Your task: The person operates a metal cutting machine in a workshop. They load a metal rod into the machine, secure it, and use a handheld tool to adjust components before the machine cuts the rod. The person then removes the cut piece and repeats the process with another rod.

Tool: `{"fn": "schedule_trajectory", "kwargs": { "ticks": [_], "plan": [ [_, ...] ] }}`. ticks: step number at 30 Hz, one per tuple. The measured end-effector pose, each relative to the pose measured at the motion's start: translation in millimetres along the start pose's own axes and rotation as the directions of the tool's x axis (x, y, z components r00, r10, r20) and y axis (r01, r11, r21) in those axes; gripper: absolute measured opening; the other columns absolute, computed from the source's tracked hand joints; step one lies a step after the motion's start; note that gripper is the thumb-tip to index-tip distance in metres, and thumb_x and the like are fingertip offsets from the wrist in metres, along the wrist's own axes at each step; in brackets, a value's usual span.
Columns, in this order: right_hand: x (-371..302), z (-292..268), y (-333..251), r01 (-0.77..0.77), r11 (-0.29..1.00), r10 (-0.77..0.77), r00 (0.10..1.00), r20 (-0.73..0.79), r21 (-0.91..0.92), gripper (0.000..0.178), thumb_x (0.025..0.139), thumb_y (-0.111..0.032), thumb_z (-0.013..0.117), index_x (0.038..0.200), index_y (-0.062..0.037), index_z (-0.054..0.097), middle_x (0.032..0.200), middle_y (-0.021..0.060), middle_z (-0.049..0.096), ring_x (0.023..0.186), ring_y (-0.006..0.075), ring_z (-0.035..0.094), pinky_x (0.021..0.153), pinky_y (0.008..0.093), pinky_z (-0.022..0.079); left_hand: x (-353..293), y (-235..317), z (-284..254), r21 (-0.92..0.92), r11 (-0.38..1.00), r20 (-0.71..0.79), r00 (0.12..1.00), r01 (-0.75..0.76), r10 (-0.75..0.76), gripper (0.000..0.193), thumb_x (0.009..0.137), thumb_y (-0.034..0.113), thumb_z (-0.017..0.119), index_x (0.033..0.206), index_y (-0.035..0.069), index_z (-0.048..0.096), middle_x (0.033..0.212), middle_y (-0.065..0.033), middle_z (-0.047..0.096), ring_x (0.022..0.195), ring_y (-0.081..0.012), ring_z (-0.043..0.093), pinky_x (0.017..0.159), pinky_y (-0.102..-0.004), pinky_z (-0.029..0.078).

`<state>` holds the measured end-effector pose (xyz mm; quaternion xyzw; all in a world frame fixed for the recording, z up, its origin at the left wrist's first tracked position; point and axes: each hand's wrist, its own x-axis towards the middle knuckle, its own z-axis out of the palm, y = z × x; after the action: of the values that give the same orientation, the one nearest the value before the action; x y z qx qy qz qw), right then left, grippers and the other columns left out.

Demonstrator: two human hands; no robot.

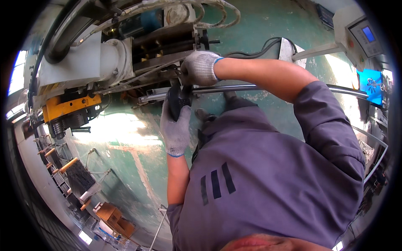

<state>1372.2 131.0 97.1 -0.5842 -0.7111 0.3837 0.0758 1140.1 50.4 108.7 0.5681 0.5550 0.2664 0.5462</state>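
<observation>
My left hand (176, 131), in a pale grey knitted glove, is closed around a black, curved object (179, 99) whose kind I cannot make out. My right hand (202, 68), gloved the same way, is bent shut just above it, against the edge of the machine (163, 62); its fingertips are hidden, and so is whatever they grip. Just beneath the right wrist runs a long shiny metal tube (228, 88), which passes behind my right arm and comes out again on the far side.
A control box with a lit screen (368, 34) stands at upper right, above a blue panel (370, 85). An orange machine block (71, 108) juts out at left. Hoses (209, 9) loop overhead. A cable (259, 53) lies on the green floor. A wooden box (114, 219) sits lower left.
</observation>
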Motion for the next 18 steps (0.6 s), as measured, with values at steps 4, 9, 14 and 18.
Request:
{"fn": "schedule_trajectory", "kwargs": {
  "ticks": [4, 9, 14, 18],
  "plan": [
    [9, 5, -1, 0.006, 0.997, -0.004, 1.0, 0.021, -0.08, 0.031, 0.097, -0.033, 0.071, 0.103, -0.0062, 0.085, 0.103, 0.0235, 0.079, 0.098, 0.0415, 0.075, 0.093, 0.0469, 0.059, 3, 4, 3, -0.085, 0.996, 0.04, 0.999, -0.03, 0.034, 0.068, 0.096, 0.005, 0.068, 0.161, -0.001, 0.053, 0.148, -0.0129, 0.066, 0.134, -0.0219, 0.064, 0.117, -0.0353, 0.048],
    [1, 3, -16, -0.06, 0.994, 0.063, 0.998, 0.021, -0.09, 0.03, 0.098, -0.032, 0.072, 0.106, -0.0053, 0.085, 0.105, 0.0256, 0.078, 0.102, 0.0432, 0.076, 0.094, 0.0479, 0.059, 8, -6, 1, -0.115, 0.991, 0.029, 0.997, -0.07, 0.074, 0.065, 0.094, 0.003, 0.067, 0.158, -0.004, 0.055, 0.145, -0.0142, 0.067, 0.132, -0.0206, 0.065, 0.116, -0.0335, 0.048],
    [-16, 0, -15, 0.073, 0.963, -0.068, 0.997, 0.028, -0.261, 0.028, 0.098, -0.027, 0.074, 0.118, -0.0087, 0.081, 0.109, 0.0238, 0.079, 0.106, 0.0444, 0.075, 0.093, 0.0501, 0.06, 9, 1, 0, -0.039, 0.995, 0.04, 0.995, -0.087, 0.088, 0.061, 0.094, 0.003, 0.067, 0.154, -0.006, 0.058, 0.139, -0.0138, 0.07, 0.127, -0.0206, 0.067, 0.112, -0.033, 0.05],
    [-17, 10, -6, 0.05, 0.968, -0.057, 0.998, -0.022, -0.246, 0.026, 0.096, -0.015, 0.073, 0.121, -0.0092, 0.076, 0.113, 0.0223, 0.078, 0.109, 0.0443, 0.075, 0.091, 0.0503, 0.059, 12, 0, -2, -0.007, 0.991, 0.064, 0.989, -0.136, 0.136, 0.061, 0.094, 0.004, 0.067, 0.153, -0.004, 0.059, 0.134, -0.0135, 0.072, 0.123, -0.0199, 0.068, 0.11, -0.0328, 0.052]
  ]
}}
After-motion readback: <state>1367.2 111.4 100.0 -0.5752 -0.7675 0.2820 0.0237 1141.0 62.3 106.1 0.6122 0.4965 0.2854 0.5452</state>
